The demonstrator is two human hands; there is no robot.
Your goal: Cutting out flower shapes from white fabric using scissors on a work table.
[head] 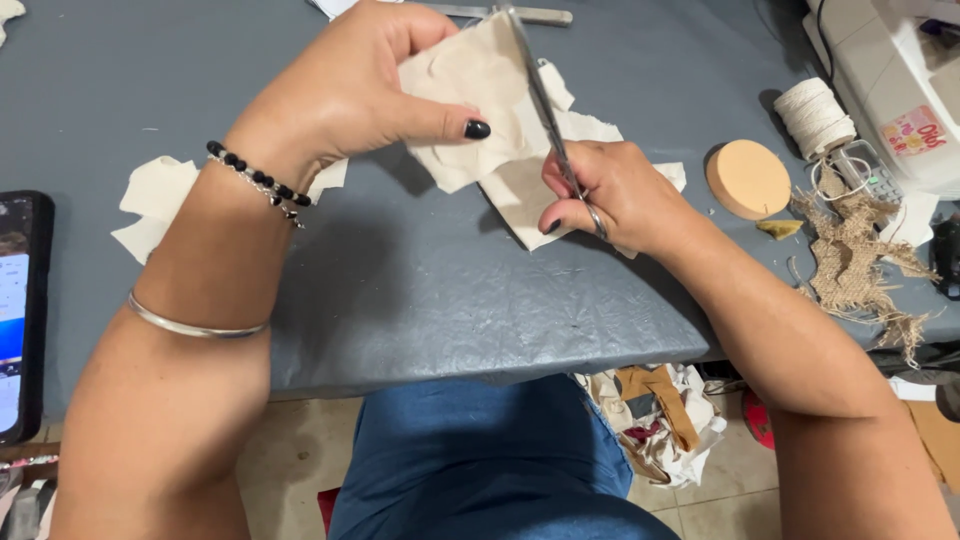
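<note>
The grey table [420,290] is carrying cream offcuts [155,205] at the left edge — evidence of cuts already made. The left hand [345,90] is pinching a cream fabric piece [480,100] above mid-table, thumb over it. The right hand [615,195], fingers closed through the handles, is working scissors [545,105] along it — cut unfinished, in my judgement.

A: Hands?
B: Left hand [345,90] pinching cream fabric piece [480,90]; right hand [615,195] gripping scissors [545,105], blades against it.
A: Grey table [420,290]?
B: Twine spool [815,115], round cork disc [748,178], burlap scrap [850,265], phone [20,310].
</note>
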